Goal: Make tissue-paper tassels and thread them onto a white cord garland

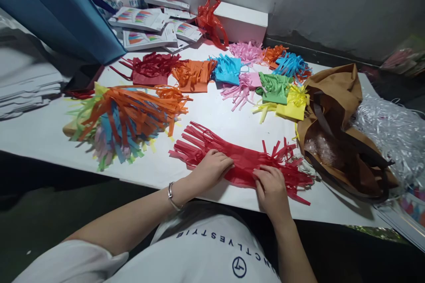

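Red tissue paper [244, 161] with fringed strips at both ends lies spread across the front of the white table. My left hand [214, 169] rests on its near left part, fingers curled together on the paper. On the near edge, right of the middle, my right hand [270, 181] has its fingertips bent against the paper. The plain band of the paper shows between both hands. To the left lies a bunch of multicoloured fringed paper [133, 115], with orange strips on top.
Folded fringed bundles in dark red [154, 68], orange [192, 77], blue [227, 70], green [275, 88] and yellow [292, 108] lie behind. A brown bag [335, 141] stands right, a blue bag [56, 13] back left. Flat boxes [149, 37] and a white box [242, 22] are near the wall.
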{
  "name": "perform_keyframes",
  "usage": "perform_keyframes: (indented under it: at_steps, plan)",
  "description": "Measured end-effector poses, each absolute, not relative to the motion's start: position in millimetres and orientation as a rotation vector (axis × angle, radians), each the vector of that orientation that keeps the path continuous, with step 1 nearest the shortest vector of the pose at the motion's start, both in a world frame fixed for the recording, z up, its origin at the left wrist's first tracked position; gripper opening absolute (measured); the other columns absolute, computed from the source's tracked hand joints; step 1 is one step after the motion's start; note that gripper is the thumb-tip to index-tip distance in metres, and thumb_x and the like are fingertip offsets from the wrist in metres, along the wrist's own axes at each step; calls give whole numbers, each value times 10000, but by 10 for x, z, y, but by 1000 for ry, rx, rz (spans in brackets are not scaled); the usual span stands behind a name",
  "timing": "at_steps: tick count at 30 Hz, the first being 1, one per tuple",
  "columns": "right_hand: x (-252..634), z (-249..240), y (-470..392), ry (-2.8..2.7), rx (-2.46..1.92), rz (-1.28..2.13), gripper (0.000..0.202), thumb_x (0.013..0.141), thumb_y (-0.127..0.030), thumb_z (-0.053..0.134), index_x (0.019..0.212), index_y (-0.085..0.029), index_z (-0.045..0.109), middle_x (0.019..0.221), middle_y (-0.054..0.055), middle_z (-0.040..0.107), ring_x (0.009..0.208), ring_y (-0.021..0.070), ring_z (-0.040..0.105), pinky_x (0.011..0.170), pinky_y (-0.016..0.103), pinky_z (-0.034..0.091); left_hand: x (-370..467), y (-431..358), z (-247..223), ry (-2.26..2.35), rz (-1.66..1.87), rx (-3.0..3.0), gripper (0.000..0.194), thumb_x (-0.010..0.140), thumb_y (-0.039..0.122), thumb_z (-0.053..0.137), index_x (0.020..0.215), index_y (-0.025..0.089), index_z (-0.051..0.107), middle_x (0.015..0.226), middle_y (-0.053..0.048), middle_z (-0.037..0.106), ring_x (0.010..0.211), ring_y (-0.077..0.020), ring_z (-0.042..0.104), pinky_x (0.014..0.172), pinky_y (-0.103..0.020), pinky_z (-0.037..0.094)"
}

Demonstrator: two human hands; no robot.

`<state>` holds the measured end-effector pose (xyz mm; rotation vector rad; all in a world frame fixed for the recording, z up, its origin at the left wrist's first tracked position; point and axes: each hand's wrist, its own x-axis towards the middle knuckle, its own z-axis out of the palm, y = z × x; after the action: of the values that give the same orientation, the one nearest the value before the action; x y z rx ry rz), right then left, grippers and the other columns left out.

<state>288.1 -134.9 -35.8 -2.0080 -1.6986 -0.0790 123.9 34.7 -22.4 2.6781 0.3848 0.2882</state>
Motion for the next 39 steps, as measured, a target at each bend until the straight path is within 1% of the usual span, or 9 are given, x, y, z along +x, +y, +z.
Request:
perform_keyframes:
  at_steps: [3, 7, 12, 17, 20, 26, 32, 36, 39]
  plan:
    - [2920, -255, -1208, -1569, -2289, -13, 126, 953, -189, 539, 935, -187, 663, 919, 51, 714, 967, 233, 595, 916, 401, 404, 1417, 426, -117, 574, 57, 2722, 237, 982, 185, 451, 839, 157, 639, 806, -49, 705, 763, -186, 644, 760, -330, 437]
    - [2967, -196, -973, -1510, -2482, -2, 240, 978, -228, 503, 794, -175, 647, 793, 78, 686, 831, 247, 587, 796, 383, 372, 1640, 522, -65, 774, -59, 2733, 293, 978, 233, 431, 828, 124, 657, 837, -125, 705, 765, -244, 664, 654, -321, 447]
    - [2999, -211, -811, -1469, -2649, 11, 238, 969, -266, 526, 824, -146, 673, 755, 112, 683, 759, 250, 608, 746, 368, 335, 1743, 603, -22, 869, -170, 2723, 266, 948, 253, 464, 891, 108, 679, 847, -158, 716, 772, -281, 690, 629, -322, 459]
    - [2981, -189, -797, -1462, -2714, 27, 222, 963, -269, 533, 848, -151, 682, 765, 109, 691, 773, 248, 626, 748, 358, 325, 1650, 735, 34, 762, -234, 2689, 247, 909, 364, 549, 938, 158, 682, 904, -114, 729, 791, -246, 681, 611, -284, 445]
    - [2969, -189, -805, -1459, -2720, 24, 228, 966, -281, 532, 840, -158, 677, 770, 109, 691, 793, 247, 626, 751, 355, 328, 1587, 819, 38, 709, -248, 2672, 185, 900, 309, 545, 930, 191, 685, 927, -76, 734, 798, -214, 674, 622, -266, 436]
    - [2961, -212, -807, -1429, -2707, -38, 235, 958, -288, 545, 819, -151, 674, 737, 112, 681, 790, 262, 610, 784, 390, 347, 1615, 849, 25, 734, -299, 2693, 297, 925, 285, 449, 898, 153, 714, 873, -117, 735, 754, -228, 678, 613, -281, 439]
    - [2901, -139, -872, -1506, -2467, -260, 163, 928, -208, 583, 1065, -164, 660, 1116, 129, 663, 1103, 293, 526, 1003, 482, 280, 1705, 782, 1, 799, -334, 2741, 276, 880, 220, 472, 876, 114, 727, 881, -159, 736, 757, -255, 693, 635, -301, 459]
    - [2845, -224, -897, -1896, -2039, -182, 133, 937, -164, 555, 967, -189, 682, 974, 69, 687, 967, 221, 568, 989, 411, 320, 1681, 756, 48, 813, -297, 2774, 249, 902, 239, 498, 899, 111, 711, 891, -152, 720, 788, -261, 682, 675, -319, 462]
    - [2826, -300, -893, -1895, -2026, -184, 189, 945, -119, 507, 906, -176, 684, 911, 65, 689, 892, 200, 577, 955, 382, 348, 1613, 685, 126, 817, -144, 2840, 304, 913, 340, 563, 1108, 122, 648, 1120, -172, 666, 1027, -313, 614, 831, -393, 442]
